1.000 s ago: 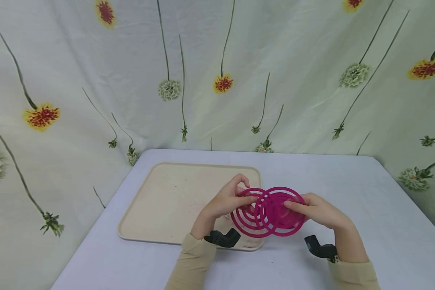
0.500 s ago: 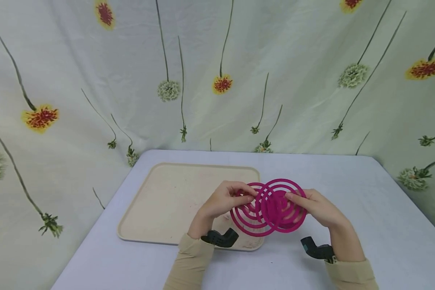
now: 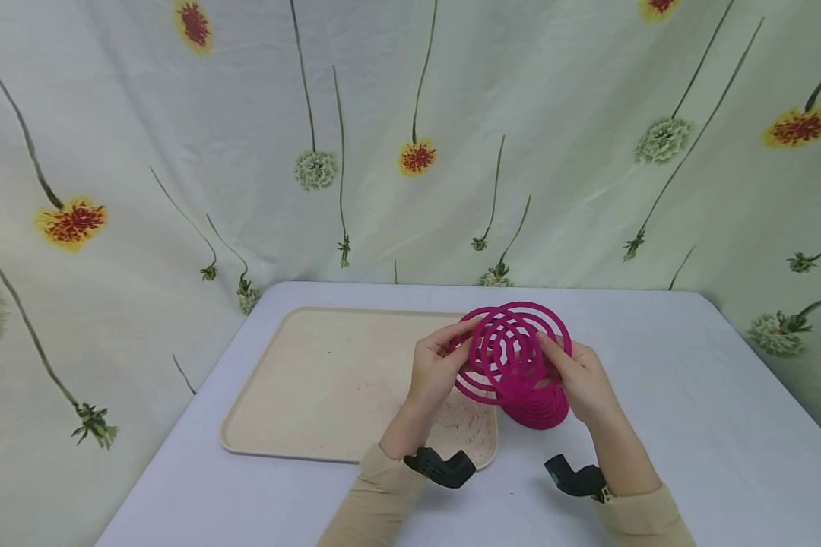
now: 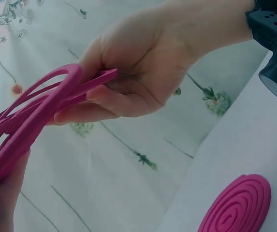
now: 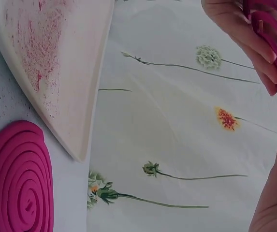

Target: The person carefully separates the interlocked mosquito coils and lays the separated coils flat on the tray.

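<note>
Two pink mosquito coils, loose open spirals, are held up overlapping above the table in the head view. My left hand pinches the left coil between thumb and fingers. The right hand grips the right coil at its edge, thumb on the near side. Seen edge-on in the left wrist view, the held coils cross each other at a slant. Below them a tightly wound pink coil lies flat on the table, partly hidden by the held ones in the head view.
A beige tray lies left of the hands, its near right corner speckled with pink crumbs. The white table ends at a flower-printed cloth behind. Black cameras sit on both wrists.
Both hands have risen and come closer together, so the two held coils overlap more. The flat coil on the table now shows below them.
</note>
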Motion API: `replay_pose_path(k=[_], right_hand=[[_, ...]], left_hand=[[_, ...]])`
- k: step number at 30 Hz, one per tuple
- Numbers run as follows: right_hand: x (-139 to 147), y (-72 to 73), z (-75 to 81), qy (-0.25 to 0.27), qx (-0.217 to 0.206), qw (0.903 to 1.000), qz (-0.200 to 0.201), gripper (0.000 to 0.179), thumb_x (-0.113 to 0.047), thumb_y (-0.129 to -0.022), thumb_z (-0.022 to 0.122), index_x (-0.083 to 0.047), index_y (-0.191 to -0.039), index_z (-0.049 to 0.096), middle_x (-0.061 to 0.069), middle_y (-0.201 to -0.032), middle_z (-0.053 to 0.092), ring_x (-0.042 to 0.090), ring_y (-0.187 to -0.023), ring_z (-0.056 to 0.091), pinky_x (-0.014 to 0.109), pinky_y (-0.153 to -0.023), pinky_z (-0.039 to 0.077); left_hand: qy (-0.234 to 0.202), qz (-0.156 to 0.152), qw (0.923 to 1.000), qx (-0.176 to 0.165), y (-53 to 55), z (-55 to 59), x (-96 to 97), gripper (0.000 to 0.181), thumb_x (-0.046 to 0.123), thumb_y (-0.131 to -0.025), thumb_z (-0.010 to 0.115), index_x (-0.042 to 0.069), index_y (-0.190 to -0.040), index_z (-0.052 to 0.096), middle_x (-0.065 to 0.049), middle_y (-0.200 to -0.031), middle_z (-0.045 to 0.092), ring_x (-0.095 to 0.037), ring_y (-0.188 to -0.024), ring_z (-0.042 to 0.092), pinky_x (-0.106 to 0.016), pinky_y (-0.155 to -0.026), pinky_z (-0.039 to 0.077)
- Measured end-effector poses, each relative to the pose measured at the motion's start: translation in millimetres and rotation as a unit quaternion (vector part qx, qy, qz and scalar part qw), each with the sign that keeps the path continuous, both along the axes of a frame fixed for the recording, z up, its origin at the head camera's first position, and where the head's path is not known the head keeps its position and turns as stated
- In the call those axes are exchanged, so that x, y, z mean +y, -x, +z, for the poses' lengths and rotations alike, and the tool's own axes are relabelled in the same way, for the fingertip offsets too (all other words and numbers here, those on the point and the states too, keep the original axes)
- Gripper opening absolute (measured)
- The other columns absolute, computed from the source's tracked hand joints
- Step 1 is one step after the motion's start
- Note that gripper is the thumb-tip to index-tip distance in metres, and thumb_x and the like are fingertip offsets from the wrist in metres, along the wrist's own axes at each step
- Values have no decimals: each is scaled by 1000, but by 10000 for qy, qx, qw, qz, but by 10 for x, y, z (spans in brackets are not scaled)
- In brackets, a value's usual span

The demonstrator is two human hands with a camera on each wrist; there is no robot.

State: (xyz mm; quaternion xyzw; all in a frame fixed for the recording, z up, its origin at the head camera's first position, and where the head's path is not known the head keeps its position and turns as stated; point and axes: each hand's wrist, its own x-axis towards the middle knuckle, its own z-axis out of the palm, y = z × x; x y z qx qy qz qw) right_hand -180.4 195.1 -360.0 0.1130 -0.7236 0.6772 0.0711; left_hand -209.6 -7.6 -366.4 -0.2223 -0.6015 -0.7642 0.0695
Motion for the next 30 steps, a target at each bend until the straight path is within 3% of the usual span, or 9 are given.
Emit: replay_pose_path(k=[5,8,10,13,16,21,24,26,30], right_hand=[[54,-14,37,-518,-192,9980,297,37,-22,-99,47,14,-101,58,-1,-78,69,16,-72,68,26,-69,55],[159,-20,60,-1001,-303,9904,907,33,-17,-98,48,15,-97,58,3,-76,68,18,-68,67,28,-66,55],[223,-18,64,-1256,-362,9810,1432,31,-15,-98,48,14,-95,60,7,-74,68,20,-66,67,30,-65,56],[281,-14,57,-1497,-381,9663,2060,28,-14,-99,47,10,-94,62,10,-72,68,23,-64,67,32,-63,56],[291,-17,50,-1589,-240,9617,2220,27,-14,-99,46,7,-92,62,10,-70,67,23,-62,66,32,-62,56],[252,-35,66,-1467,-102,9757,1627,28,-15,-98,47,8,-92,61,8,-67,65,20,-58,62,28,-57,53],[222,-43,79,-1374,-100,9828,1227,29,-16,-98,49,10,-95,60,7,-67,64,18,-56,60,26,-55,52],[209,-47,81,-1292,-66,9859,1060,29,-16,-98,49,11,-97,59,6,-67,64,18,-55,60,25,-56,52],[202,-48,79,-1116,11,9887,999,30,-15,-99,48,13,-97,58,5,-66,63,17,-55,61,25,-57,53]], left_hand=[[360,14,9993,-115,5,-5,-56,24,-1,-88,61,-5,-111,65,-16,-108,63,-18,-91,63,-32,-76,54],[940,-347,9949,-58,23,-1,-158,17,-4,-85,62,-8,-102,66,-15,-95,63,-14,-76,60,-27,-69,55],[1409,-798,9868,91,35,3,-227,15,-6,-84,62,-9,-98,65,-15,-91,62,-13,-72,57,-25,-66,55],[2007,-1475,9678,360,48,12,-302,15,-7,-81,62,-8,-96,64,-14,-89,62,-14,-73,54,-25,-63,53],[2277,-1660,9583,472,51,20,-320,15,-7,-80,64,-7,-95,65,-14,-88,63,-13,-74,53,-24,-63,52],[2061,-1056,9723,328,-4,60,-243,18,-8,-82,62,-10,-100,65,-19,-86,63,-9,-67,56,-24,-63,54],[1836,-751,9798,244,-91,151,-183,18,-10,-82,61,-13,-100,64,-23,-86,63,-7,-65,58,-26,-64,56],[1696,-673,9829,244,-145,214,-157,17,-11,-82,61,-14,-99,63,-26,-87,63,-8,-65,59,-28,-64,56],[1470,-701,9864,219,-117,155,-132,15,-9,-83,62,-13,-97,64,-23,-86,65,-10,-66,61,-30,-65,56]])
